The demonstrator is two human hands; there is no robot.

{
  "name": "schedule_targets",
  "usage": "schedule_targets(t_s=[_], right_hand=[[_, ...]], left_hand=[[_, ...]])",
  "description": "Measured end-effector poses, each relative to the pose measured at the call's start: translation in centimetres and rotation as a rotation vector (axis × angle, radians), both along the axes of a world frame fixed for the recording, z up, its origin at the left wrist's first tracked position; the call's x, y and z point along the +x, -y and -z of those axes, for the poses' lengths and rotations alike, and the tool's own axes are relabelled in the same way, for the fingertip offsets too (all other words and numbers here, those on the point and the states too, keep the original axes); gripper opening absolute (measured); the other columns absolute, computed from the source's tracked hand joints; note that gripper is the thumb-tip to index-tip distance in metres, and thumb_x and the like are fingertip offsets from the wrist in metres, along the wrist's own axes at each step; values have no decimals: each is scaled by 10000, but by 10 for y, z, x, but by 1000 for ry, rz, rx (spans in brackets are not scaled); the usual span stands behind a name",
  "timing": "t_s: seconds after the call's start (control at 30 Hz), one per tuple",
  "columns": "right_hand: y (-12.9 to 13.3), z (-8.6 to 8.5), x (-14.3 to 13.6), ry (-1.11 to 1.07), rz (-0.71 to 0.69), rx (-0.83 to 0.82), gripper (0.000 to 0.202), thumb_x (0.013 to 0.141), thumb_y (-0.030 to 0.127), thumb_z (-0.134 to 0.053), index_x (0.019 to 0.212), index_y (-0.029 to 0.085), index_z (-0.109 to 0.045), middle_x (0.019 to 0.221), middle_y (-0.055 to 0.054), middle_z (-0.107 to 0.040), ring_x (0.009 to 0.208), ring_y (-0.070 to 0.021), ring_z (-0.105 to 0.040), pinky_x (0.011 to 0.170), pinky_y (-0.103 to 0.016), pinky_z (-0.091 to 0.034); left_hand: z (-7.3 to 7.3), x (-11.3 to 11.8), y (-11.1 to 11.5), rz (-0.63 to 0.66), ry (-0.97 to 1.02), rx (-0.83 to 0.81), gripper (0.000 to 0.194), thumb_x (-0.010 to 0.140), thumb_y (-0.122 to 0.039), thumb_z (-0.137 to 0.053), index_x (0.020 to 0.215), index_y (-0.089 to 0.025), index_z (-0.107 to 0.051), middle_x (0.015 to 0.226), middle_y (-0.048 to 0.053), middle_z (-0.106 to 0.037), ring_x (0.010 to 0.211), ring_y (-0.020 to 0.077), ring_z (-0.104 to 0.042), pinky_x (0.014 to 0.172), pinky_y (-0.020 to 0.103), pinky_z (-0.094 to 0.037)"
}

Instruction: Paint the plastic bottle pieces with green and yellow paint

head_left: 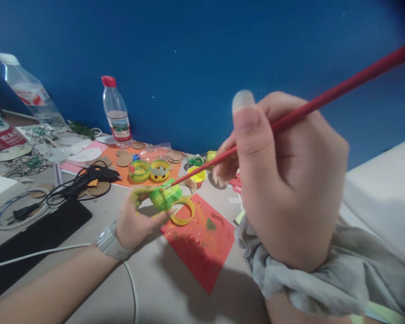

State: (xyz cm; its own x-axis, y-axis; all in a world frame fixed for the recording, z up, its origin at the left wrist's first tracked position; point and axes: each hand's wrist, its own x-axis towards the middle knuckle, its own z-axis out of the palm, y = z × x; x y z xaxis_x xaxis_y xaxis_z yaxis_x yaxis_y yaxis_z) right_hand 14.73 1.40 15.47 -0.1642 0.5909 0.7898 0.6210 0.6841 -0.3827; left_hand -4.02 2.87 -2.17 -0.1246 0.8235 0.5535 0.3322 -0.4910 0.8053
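Note:
Close to the camera, my right hand grips a red-handled paintbrush, its fingers wrapped around the handle. The brush runs down to the left, and its tip meets a bright green painted piece, whose exact kind I cannot make out. My left hand, stained yellow-green at the fingers, pinches this green piece from the left. A yellow ring stands just below the piece, near my left fingertips. Under it lies a red paper sheet with paint smears and small red drops on it.
Behind my left hand are two yellow round pieces, one with a crown shape, on orange paper. Paint cups, one yellow, stand nearby. A red-capped bottle, a black-corded glue gun and a black phone are at left. A blue wall rises behind.

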Motion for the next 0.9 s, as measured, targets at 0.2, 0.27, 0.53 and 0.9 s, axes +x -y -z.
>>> schedule_targets(t_s=[0.2, 0.27, 0.53, 0.9], right_hand=[[3, -2, -1, 45, 129, 33, 303, 1065, 234, -355, 808, 142, -485, 612, 28, -492, 498, -71, -488, 473, -201, -417], [2, -2, -1, 18, 40, 25, 265, 1060, 200, -379, 815, 154, -467, 634, 37, -501, 513, -63, -501, 468, -186, -420], [-6, 8, -1, -173, -125, 25, 264, 1058, 288, -450, 832, 159, -493, 643, 23, -499, 504, -74, -489, 439, -193, -390], [-5, 1, 1, -80, 68, 64, 266, 1051, 239, -442, 817, 125, -501, 605, 26, -457, 501, -67, -466, 469, -211, -380]], left_hand=[[3, -4, -2, -6, -6, 2, 495, 591, -253, -867, 987, -235, -571, 871, -5, -651, 809, 162, -674, 757, 303, -559], [2, -3, -3, -4, -2, 4, 491, 596, -281, -864, 991, -241, -574, 876, -4, -651, 809, 163, -673, 754, 305, -558], [0, -2, 2, -22, 8, -7, 501, 580, -303, -869, 967, -227, -561, 857, 12, -628, 792, 187, -664, 730, 332, -560], [6, -11, 0, -32, -11, 5, 523, 560, -310, -881, 969, -231, -566, 873, 16, -622, 804, 199, -657, 738, 347, -553]])
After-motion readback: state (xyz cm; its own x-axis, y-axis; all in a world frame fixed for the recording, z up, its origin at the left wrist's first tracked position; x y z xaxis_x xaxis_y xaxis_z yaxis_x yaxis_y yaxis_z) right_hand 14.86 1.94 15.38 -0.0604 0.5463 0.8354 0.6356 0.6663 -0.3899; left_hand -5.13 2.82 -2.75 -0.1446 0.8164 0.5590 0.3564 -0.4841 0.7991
